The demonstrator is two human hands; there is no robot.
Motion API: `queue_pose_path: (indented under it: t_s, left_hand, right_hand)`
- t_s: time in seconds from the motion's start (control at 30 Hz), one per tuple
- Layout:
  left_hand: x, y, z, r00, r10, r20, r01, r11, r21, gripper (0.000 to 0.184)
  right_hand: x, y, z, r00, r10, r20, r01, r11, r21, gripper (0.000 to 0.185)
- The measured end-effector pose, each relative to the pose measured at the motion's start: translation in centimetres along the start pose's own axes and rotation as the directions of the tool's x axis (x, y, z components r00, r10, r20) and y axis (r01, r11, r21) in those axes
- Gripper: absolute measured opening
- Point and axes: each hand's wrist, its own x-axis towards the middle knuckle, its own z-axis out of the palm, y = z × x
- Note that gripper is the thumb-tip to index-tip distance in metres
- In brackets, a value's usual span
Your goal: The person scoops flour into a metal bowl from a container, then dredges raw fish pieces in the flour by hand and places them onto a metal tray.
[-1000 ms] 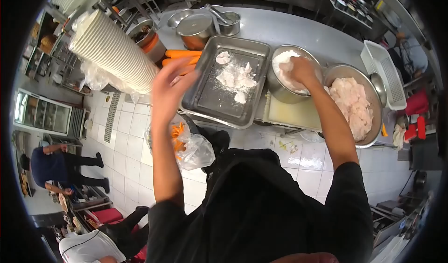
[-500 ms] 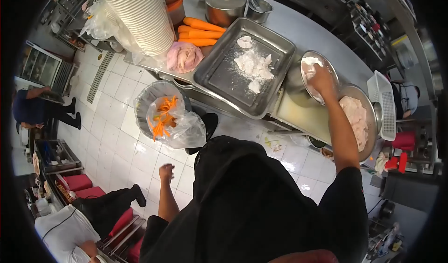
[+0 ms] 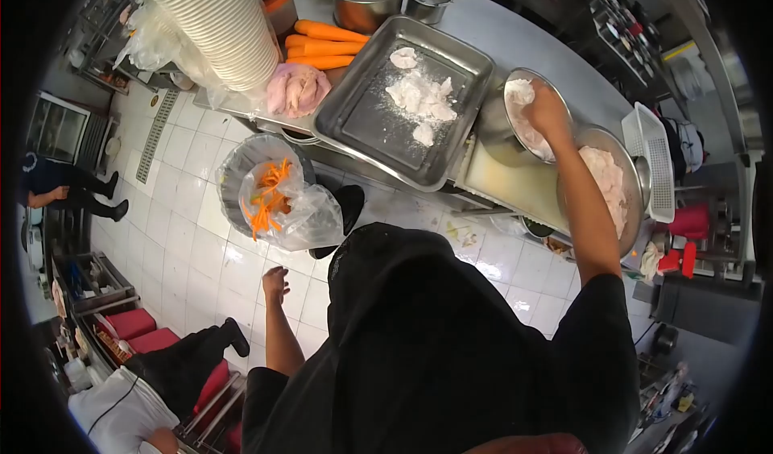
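At left, a stack of white containers point(image 3: 205, 31) is placed on the surface point(image 3: 515, 47) above a lined bin point(image 3: 237, 176), near which the left hand point(image 3: 276, 283) is held empty, loosely curled. Carrots point(image 3: 326, 47) are set beside a metal tray point(image 3: 362, 124) bearing white-coated pieces point(image 3: 420, 95). Farther right, white powder point(image 3: 519, 91) in a pot point(image 3: 495, 128) is reached by the right hand point(image 3: 550, 116), whose grip cannot be told, while a bowl point(image 3: 634, 204) of pale meat point(image 3: 605, 178) is partly blocked by the forearm point(image 3: 584, 196).

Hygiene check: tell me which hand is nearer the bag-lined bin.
Left. The left hand is on the wearer's side of the bin, apart from it; the right hand is farther off, in the metal pot beside the tray.
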Motion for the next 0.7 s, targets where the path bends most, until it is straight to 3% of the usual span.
queue_pose_path:
  t_s: [0.07,0.17,0.27,0.37,0.43,0.5,0.57,0.6,0.7]
  left_hand:
    - [0.0,1.0,0.4,0.999,0.045,0.006,-0.045,0.999,0.004,0.036]
    - [0.6,0.8,1.2,0.999,-0.019,0.051,0.017,0.999,0.045,0.038]
    - [0.5,0.0,1.6,0.995,-0.072,0.064,0.066,0.993,0.094,0.037]
    - [0.4,-1.0,1.8,0.995,-0.077,0.061,0.072,0.994,0.077,0.037]
    - [-0.2,-1.4,1.8,0.993,-0.101,0.055,0.096,0.992,0.077,0.037]
    - [-0.6,-1.3,2.0,0.990,-0.137,0.045,0.133,0.988,0.082,0.037]
    - [-0.3,-1.3,2.2,0.989,-0.132,0.064,0.126,0.987,0.096,0.036]
    - [-0.5,-1.1,2.3,0.990,-0.123,0.065,0.117,0.988,0.098,0.037]
    - [-1.1,-0.9,2.3,0.992,-0.111,0.058,0.105,0.990,0.094,0.036]
  right_hand:
    - [-0.6,-0.8,1.1,0.999,-0.006,-0.043,0.003,0.998,-0.057,0.047]
    - [-0.9,0.2,3.5,1.000,0.017,-0.013,-0.018,0.996,-0.092,0.051]
    - [-0.3,0.5,1.3,0.991,0.092,0.098,-0.084,0.994,-0.076,0.052]
    - [-1.1,1.0,-0.1,0.997,-0.019,-0.069,0.017,1.000,-0.016,0.050]
    - [-2.7,-0.4,0.6,0.998,0.011,-0.069,-0.024,0.979,-0.202,0.050]
    - [-3.0,-0.2,1.4,0.999,0.045,-0.026,-0.049,0.976,-0.210,0.050]
    - [-2.2,1.2,2.1,0.995,0.060,0.075,-0.057,0.997,-0.044,0.049]
    - [-2.0,0.2,0.5,0.993,0.076,0.091,-0.064,0.989,-0.131,0.046]
    - [-1.1,1.4,-0.3,0.996,-0.077,-0.053,0.071,0.993,-0.097,0.045]
